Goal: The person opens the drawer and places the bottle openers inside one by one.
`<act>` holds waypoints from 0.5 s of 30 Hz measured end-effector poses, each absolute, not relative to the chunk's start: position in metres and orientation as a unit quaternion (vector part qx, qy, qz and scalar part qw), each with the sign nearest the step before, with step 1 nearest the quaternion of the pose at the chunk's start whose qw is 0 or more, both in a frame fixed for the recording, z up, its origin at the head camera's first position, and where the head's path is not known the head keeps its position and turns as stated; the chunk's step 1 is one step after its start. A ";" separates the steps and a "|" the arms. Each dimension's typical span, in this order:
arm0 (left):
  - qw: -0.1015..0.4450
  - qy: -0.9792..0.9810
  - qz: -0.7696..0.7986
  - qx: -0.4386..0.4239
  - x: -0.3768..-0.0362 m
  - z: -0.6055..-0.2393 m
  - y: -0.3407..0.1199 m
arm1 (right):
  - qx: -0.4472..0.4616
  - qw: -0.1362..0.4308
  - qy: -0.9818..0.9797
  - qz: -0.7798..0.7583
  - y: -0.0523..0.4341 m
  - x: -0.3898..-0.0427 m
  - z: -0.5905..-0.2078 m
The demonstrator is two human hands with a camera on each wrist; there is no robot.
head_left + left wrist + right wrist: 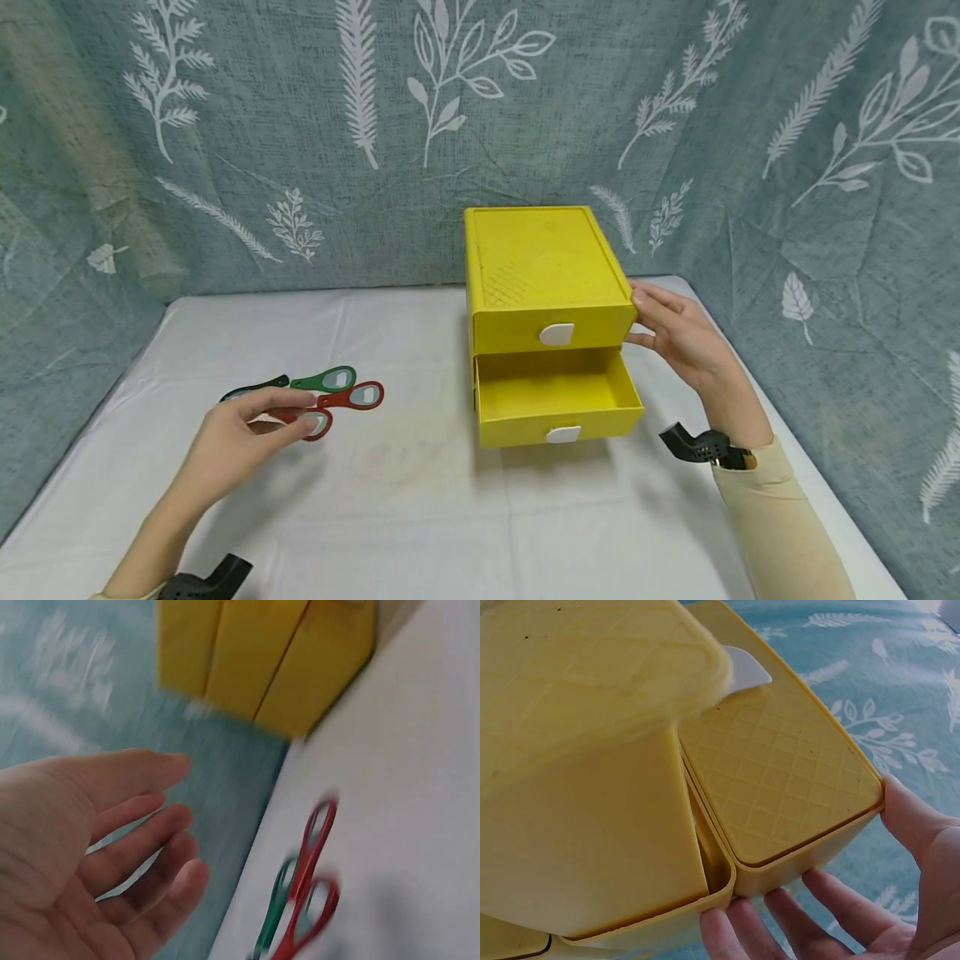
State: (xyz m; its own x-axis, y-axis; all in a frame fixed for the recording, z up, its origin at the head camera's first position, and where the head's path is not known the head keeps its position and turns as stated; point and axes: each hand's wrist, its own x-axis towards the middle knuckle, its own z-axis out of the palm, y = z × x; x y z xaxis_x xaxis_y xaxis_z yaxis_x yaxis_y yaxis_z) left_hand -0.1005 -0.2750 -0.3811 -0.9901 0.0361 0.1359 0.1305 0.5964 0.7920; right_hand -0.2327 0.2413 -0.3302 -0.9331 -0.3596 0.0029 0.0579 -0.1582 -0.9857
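Observation:
A yellow drawer cabinet [547, 258] stands right of the middle. Its top drawer is closed, and a lower drawer [555, 392] is pulled out with nothing inside. My right hand [682, 333] touches the cabinet's right side near the front, thumb at the upper corner and fingers spread below. At the left lie red-handled scissors [352, 396], a green handle [330, 379] and a black handle [258, 387]; their blades are hidden from the head view. My left hand [251, 425] hovers over them, fingers loosely bent, nothing between them in the left wrist view.
A white cloth [390, 500] covers the table. Green-blue fabric [300, 125] with white leaf prints hangs behind it and at both sides. The pulled-out drawer juts toward the front, its white handle [563, 434] facing me.

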 end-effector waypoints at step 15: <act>0.019 -0.931 -0.364 0.014 -0.099 -0.399 -0.342 | -0.126 0.136 0.624 -0.759 0.241 -0.232 -0.330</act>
State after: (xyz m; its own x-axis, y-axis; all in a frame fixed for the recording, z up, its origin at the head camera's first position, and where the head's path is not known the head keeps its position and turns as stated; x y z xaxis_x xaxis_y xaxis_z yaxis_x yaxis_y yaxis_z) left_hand -0.0994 -0.3421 -0.3992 -0.9989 -0.0391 0.0257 -0.0113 0.7352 0.6777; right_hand -0.2323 0.2408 -0.3299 -0.9312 -0.3638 0.0208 0.0504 -0.1852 -0.9814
